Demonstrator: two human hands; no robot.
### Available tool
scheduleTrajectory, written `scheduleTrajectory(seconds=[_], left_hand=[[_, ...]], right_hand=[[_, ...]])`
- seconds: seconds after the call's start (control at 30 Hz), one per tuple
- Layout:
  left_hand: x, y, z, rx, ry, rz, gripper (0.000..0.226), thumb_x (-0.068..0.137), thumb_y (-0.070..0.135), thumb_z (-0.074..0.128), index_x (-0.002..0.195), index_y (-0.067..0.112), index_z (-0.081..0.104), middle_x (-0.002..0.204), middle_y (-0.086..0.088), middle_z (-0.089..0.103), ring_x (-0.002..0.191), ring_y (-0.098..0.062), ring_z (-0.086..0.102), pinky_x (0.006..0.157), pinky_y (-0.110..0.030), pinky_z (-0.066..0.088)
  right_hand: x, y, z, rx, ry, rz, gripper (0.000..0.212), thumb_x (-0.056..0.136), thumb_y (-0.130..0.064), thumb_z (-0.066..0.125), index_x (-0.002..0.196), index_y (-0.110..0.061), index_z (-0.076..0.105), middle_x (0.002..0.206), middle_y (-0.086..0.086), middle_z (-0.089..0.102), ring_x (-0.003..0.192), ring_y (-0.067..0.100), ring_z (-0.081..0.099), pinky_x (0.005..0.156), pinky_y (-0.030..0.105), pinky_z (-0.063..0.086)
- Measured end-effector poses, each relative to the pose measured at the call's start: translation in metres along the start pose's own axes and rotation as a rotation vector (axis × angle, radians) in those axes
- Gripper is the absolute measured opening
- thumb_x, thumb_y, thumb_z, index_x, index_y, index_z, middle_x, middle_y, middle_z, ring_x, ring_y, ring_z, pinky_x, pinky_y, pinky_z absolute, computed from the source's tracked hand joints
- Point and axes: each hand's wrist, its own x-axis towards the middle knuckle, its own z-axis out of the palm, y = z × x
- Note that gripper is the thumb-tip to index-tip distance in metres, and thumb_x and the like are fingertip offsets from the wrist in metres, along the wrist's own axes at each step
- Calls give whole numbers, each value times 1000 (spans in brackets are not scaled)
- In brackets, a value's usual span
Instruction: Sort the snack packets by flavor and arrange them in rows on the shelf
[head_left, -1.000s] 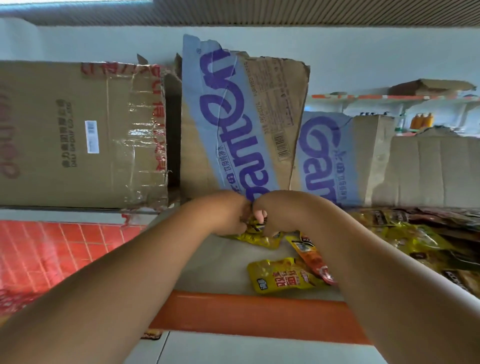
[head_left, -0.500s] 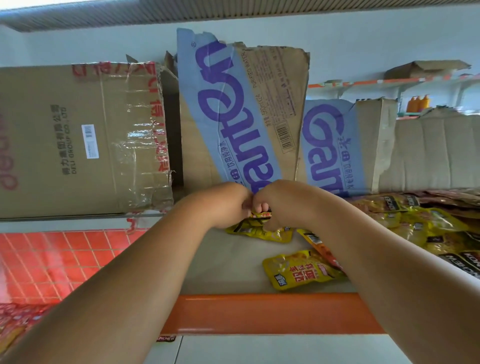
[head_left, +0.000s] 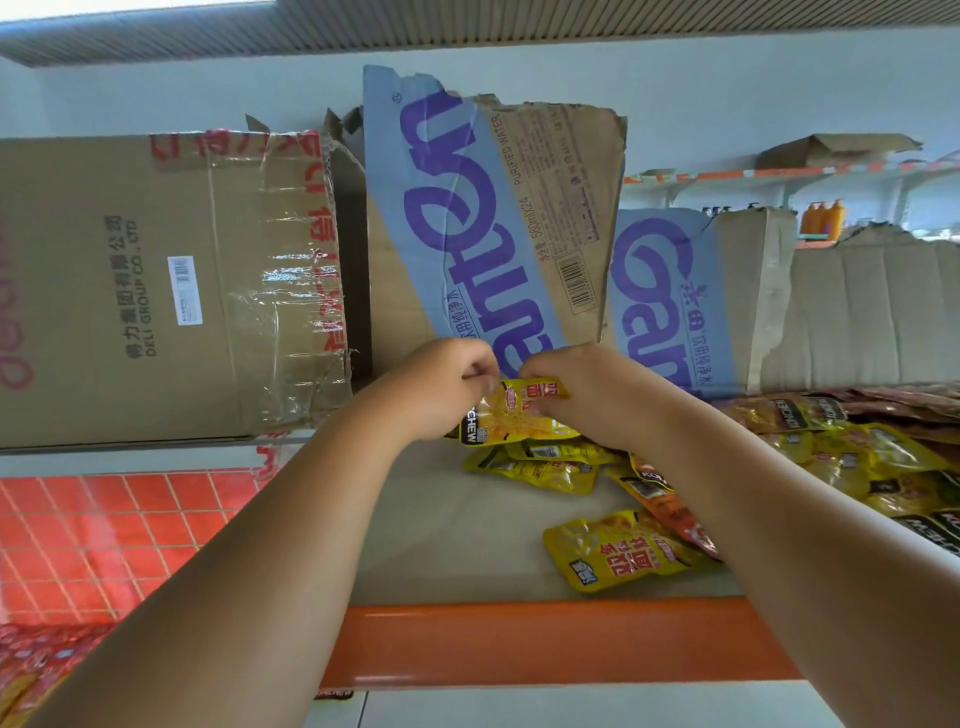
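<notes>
Item one, as I read it on my feed: a yellow snack packet (head_left: 519, 415), held just above the shelf (head_left: 457, 530) at its back, in front of the cartons. The left hand (head_left: 447, 387) has its grip pinched on the packet's left upper edge; the right hand (head_left: 576, 395) has its grip curled over the top right edge. Directly beneath it is a small stack of yellow packets (head_left: 535, 467), lying flat on the shelf. Nearer the front lip are a single yellow packet (head_left: 618, 553) and, touching it, an orange-red packet (head_left: 665, 499) partly under the right forearm. To the right there is a loose heap of packets (head_left: 872, 457), yellow and darker ones overlapping. The shelf has a pale deck and an orange front edge (head_left: 545, 642). At the back stand a taped brown box (head_left: 156, 291) on the left, two blue-printed cartons (head_left: 483, 234) with torn tops in the middle, and plain cardboard (head_left: 872, 317) on the right. Beyond these I see a red tiled floor (head_left: 104, 530) at lower left, a pale wall (head_left: 727, 93), and distant shelving carrying orange bottles (head_left: 823, 218).
</notes>
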Motion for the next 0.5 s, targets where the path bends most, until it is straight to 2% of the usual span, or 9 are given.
scheduleTrajectory(seconds=[0.07,0.17,0.23,0.3,0.37,0.43,0.5], left_hand=[[1,-1,-3,-95,28,23,19,97,26,71,83,36,62,74,14,70,57,3,55,51,-17,36],[-2,-3,-9,-174,-54,20,22,89,22,82,91,35,64,73,17,72,54,4,57,49,-11,37],[-3,-3,-11,-199,-73,-8,25,86,20,84,93,34,65,74,16,73,56,3,58,53,-13,39],[-2,-5,-13,-257,-31,-48,25,86,16,84,95,32,66,80,8,74,63,-3,60,62,-21,42],[-1,-8,-13,-381,7,-144,23,89,7,79,95,26,66,87,-4,71,69,-14,60,65,-26,45],[0,-11,-13,-415,1,-309,23,93,0,71,94,22,65,89,-7,64,70,-18,59,49,-26,49],[-2,-14,-12,-204,-52,-428,23,94,-3,65,97,19,67,85,-5,61,67,-18,62,45,-28,55]], right_hand=[[0,1,-1,61,12,10,31,97,-31,64,128,-37,61,111,-6,65,98,18,63,85,38,53],[0,5,-4,111,8,30,27,96,-23,60,118,-38,64,101,-8,63,90,15,62,77,35,53],[1,10,-6,106,15,63,27,95,-21,57,115,-37,64,92,-11,57,81,8,57,63,27,44],[1,12,-9,52,-1,87,23,95,-20,54,109,-35,64,90,-10,55,76,5,53,58,25,39],[0,13,-10,-29,-53,84,17,95,-18,53,100,-28,65,100,-3,59,86,18,59,69,31,48],[-1,11,-9,-116,-110,77,18,95,-20,55,103,-28,70,112,1,56,105,26,57,87,39,50],[-1,4,-7,-185,-165,59,27,98,-21,54,114,-36,71,121,1,51,117,28,49,99,46,47]])
